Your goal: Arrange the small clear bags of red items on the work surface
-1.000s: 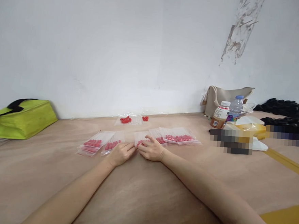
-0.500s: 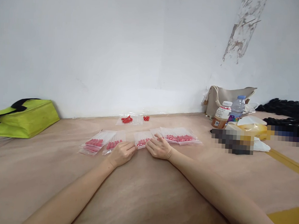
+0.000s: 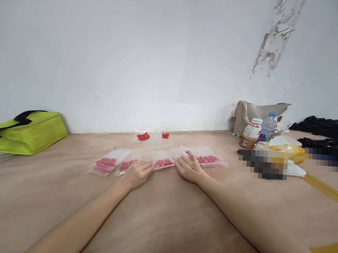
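A small clear zip bag [image 3: 162, 157] with a row of red stick-like pieces lies flat between my hands. My left hand [image 3: 138, 174] is closed, its thumb and fingers pinching the bag's near left corner. At the near right corner my right hand [image 3: 189, 168] has its thumb and fingers closed on the bag's edge, the index finger raised. Similar filled bags [image 3: 211, 159] overlap under and beyond my right hand. Left of my left hand lie another filled bag [image 3: 127, 163] and a stack of filled bags [image 3: 105, 162].
Loose red pieces [image 3: 143, 136] lie on clear plastic near the wall, with a smaller red heap [image 3: 165, 135] beside them. A lime bag [image 3: 31, 132] stands left. On the right are a brown drink bottle [image 3: 249, 136], a water bottle [image 3: 270, 124], a beige bag [image 3: 257, 107] and black bundles [image 3: 328, 128].
My right hand has slid right along the near edge of the middle bag, uncovering more of its red pieces. My left hand stays at the left corner.
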### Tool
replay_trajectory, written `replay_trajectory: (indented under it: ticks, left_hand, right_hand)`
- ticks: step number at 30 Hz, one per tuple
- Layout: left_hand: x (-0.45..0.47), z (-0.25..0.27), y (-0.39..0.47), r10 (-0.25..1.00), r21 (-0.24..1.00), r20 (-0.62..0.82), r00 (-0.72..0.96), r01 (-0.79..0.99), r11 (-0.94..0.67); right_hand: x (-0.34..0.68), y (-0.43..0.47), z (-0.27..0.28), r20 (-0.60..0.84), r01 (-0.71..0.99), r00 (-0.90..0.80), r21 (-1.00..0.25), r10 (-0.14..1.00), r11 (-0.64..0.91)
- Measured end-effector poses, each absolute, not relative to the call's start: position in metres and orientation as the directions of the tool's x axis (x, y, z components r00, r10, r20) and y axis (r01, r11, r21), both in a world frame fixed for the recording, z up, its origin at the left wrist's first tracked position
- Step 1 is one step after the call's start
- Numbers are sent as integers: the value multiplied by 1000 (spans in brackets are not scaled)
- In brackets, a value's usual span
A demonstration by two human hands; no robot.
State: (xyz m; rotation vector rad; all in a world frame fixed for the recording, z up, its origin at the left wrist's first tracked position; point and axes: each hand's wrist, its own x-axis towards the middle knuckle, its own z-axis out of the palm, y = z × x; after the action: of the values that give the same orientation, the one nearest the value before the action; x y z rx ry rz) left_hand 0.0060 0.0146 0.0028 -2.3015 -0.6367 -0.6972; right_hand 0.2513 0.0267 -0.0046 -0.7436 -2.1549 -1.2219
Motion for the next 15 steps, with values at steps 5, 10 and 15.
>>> replay_trajectory:
  ticks: [5, 10, 15]
  left_hand:
    - [15, 8, 15, 425, -388, 558, 713, 677, -625]
    - [3, 14, -7, 486, -279, 656, 578, 784, -555]
    - [-46, 12, -20, 511, -239, 709, 487, 847, -475]
  right_hand:
    - [250, 32, -5, 649, 701, -698, 532, 303, 474]
    - [252, 20, -3, 643, 732, -658, 426, 391, 531]
    - [255, 14, -5, 654, 748, -630, 365, 419, 555]
